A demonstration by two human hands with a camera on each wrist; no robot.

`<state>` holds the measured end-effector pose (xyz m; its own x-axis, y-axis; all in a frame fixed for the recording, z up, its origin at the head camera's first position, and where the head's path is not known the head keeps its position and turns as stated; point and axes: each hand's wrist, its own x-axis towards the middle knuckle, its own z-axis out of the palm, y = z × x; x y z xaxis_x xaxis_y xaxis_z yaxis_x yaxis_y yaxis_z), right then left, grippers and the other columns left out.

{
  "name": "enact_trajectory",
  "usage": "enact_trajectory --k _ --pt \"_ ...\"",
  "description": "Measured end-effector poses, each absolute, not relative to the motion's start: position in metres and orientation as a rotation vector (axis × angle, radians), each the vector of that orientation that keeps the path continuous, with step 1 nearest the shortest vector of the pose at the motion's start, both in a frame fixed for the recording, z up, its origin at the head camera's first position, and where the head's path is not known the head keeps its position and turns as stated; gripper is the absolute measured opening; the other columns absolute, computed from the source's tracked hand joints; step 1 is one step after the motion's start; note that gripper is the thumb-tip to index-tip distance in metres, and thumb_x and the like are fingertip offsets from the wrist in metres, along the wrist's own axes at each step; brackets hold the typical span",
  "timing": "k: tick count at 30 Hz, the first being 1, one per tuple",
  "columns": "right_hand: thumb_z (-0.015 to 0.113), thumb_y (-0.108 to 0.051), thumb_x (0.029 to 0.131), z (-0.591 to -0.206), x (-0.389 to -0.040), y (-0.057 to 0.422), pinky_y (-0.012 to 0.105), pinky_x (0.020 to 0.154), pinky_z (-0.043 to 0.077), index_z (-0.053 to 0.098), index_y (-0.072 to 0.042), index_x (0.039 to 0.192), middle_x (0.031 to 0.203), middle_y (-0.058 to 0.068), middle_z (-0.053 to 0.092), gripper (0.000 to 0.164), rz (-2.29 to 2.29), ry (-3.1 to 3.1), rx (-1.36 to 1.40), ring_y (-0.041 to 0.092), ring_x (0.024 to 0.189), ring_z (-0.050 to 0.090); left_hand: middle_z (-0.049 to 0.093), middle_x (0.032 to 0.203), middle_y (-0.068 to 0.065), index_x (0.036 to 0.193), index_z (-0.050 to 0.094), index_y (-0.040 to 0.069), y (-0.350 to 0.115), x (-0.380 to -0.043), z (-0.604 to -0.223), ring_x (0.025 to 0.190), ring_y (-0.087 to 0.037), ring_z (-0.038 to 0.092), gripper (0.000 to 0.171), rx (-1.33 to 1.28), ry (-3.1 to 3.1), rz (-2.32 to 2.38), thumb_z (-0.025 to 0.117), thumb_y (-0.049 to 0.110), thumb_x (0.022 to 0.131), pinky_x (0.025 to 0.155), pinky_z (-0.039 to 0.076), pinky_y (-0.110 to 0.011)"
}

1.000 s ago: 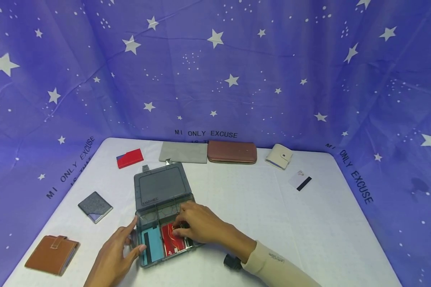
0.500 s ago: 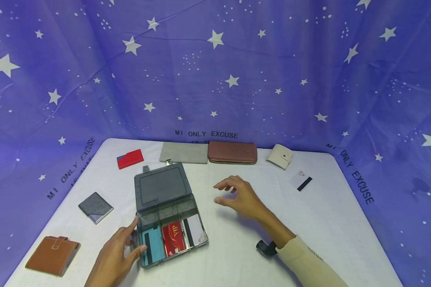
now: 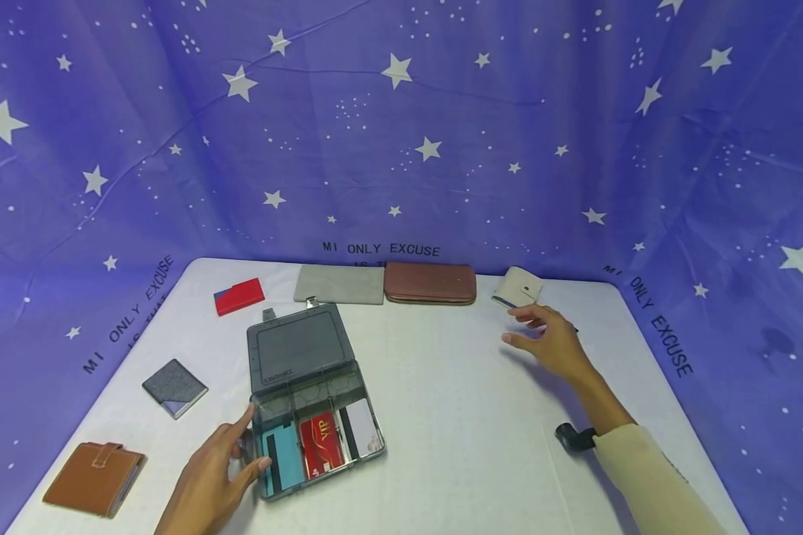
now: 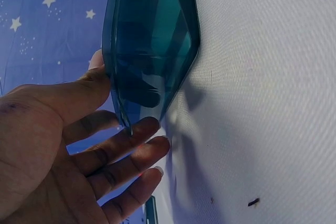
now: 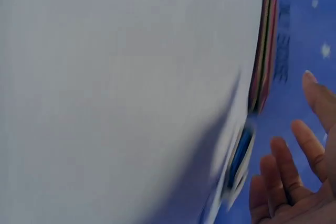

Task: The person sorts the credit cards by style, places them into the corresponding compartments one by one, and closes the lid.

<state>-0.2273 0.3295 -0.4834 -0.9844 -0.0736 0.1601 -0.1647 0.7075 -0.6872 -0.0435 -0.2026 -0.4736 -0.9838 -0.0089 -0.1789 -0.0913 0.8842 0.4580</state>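
Note:
A grey see-through plastic organizer box (image 3: pixel 371 401) stands on the table with its lid (image 3: pixel 301 345) raised. In its front compartments lie a light-blue card (image 3: pixel 288 449), a red VIP card (image 3: pixel 323 438) and a white card (image 3: pixel 364 427) with a black stripe. My left hand (image 3: pixel 210 475) holds the box by its left side, thumb over the rim; the left wrist view shows fingers against the wall of the box (image 4: pixel 147 35). Above the table at right, my right hand (image 3: pixel 552 345) is empty, fingers loosely bent, just in front of a cream card holder (image 3: pixel 518 286).
Along the back edge lie a red card holder (image 3: pixel 239 296), a grey long wallet (image 3: pixel 340 284) and a brown zip wallet (image 3: pixel 430 283). At left are a dark grey card holder (image 3: pixel 175 388) and a tan wallet (image 3: pixel 94 479). A starry purple curtain (image 3: pixel 401 148) surrounds the table.
My right hand has left the box and swung right across the table, and it now hides most of the striped card there. The left hand stays at the box.

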Motion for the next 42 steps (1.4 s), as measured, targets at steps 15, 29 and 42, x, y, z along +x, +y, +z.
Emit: enact_trajectory --k 15,29,42 --pt "0.084 -0.051 0.074 -0.488 -0.224 0.391 0.061 0.088 0.036 0.043 0.009 0.138 0.129 0.044 0.036 0.097 0.776 -3.012 -0.500 0.056 0.121 0.027 0.058 0.099 -0.002 0.156 0.035 0.016 -0.202 -0.042 -0.471 0.081 -0.013 0.051 0.088 -0.041 2.927 0.738 0.079 0.040 0.084 0.067 0.041 -0.032" --pt "0.082 -0.011 0.082 -0.477 -0.216 0.308 0.027 0.052 0.045 0.058 -0.009 0.122 0.093 0.012 0.054 0.046 1.266 -2.781 0.126 0.014 0.069 0.052 0.057 0.098 -0.002 0.156 0.035 0.017 -0.203 -0.042 -0.472 0.078 -0.013 0.049 0.086 -0.041 2.920 0.734 0.078 0.039 0.085 0.065 0.040 -0.032" --pt "0.074 0.002 0.087 -0.443 -0.171 0.152 0.052 0.058 0.056 0.065 -0.005 0.116 0.091 0.020 0.066 0.031 1.930 -2.729 0.659 0.046 0.067 0.065 0.058 0.098 -0.003 0.155 0.037 0.015 -0.202 -0.040 -0.474 0.079 -0.013 0.050 0.085 -0.056 2.927 0.741 0.078 0.038 0.085 0.066 0.040 -0.033"
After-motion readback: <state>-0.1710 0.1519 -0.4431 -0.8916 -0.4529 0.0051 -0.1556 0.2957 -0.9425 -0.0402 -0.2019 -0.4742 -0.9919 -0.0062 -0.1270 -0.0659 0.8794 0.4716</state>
